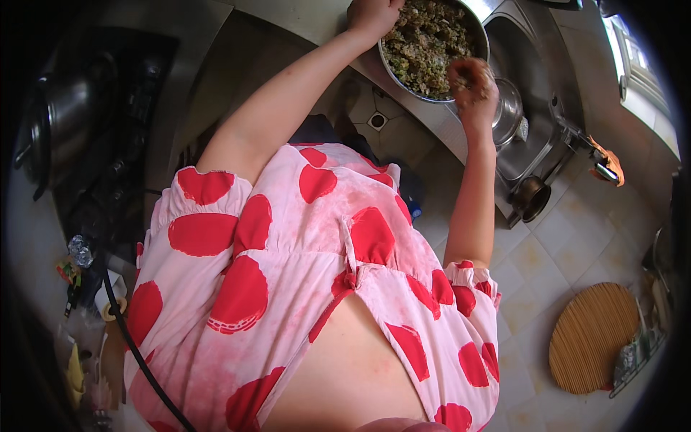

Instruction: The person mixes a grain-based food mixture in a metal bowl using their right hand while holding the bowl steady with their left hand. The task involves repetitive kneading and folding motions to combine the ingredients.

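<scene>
A large round metal bowl [384, 63] stands on the steel counter [291, 16] beside the sink, filled with a chopped, minced-looking mixture [429, 46] with green bits. At the bowl's left rim is my left hand [372, 19], its fingers partly cut off by the top edge of the picture; its grip on the rim cannot be made out. My right hand [475, 89] is over the bowl's lower right rim, fingers curled and smeared with the mixture. Whether it holds a lump of it is blurred.
Right of the bowl lies the steel sink [545, 102], with a metal lid or dish [507, 110] at its near side and a faucet [575, 132] with an orange cloth [612, 162]. A small pot [532, 198] is by the sink's corner. A stove [124, 108] with a large pot [70, 124] stands left.
</scene>
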Tool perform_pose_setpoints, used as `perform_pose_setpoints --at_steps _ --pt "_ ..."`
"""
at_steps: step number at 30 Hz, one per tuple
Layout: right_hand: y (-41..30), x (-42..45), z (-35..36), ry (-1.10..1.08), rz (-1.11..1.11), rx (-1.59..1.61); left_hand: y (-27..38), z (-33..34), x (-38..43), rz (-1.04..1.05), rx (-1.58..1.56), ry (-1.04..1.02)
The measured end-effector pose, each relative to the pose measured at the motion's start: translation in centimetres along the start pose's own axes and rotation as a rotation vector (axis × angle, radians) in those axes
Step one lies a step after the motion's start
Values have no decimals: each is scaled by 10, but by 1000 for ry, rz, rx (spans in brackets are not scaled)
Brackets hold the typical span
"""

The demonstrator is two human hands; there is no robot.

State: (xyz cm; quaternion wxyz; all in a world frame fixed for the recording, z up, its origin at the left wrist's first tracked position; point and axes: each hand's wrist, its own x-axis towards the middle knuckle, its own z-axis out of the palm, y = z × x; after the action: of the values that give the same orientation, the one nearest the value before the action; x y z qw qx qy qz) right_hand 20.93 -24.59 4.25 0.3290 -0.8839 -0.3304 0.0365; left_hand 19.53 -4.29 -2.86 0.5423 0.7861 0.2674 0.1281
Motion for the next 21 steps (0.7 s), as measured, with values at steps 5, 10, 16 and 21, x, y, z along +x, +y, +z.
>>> perform_pose_setpoints --at_steps 5,10,16,21 --pt "4 39 70 -457 -376 -432 -14 5 7 38 70 25" --pt "29 40 61 -677 -301 -646 -20 0 6 63 49 24" --pt "45 37 68 -824 3 -783 -24 12 2 80 119 106" --pt "7 45 49 -654 -139 -457 -30 -2 6 79 70 116"
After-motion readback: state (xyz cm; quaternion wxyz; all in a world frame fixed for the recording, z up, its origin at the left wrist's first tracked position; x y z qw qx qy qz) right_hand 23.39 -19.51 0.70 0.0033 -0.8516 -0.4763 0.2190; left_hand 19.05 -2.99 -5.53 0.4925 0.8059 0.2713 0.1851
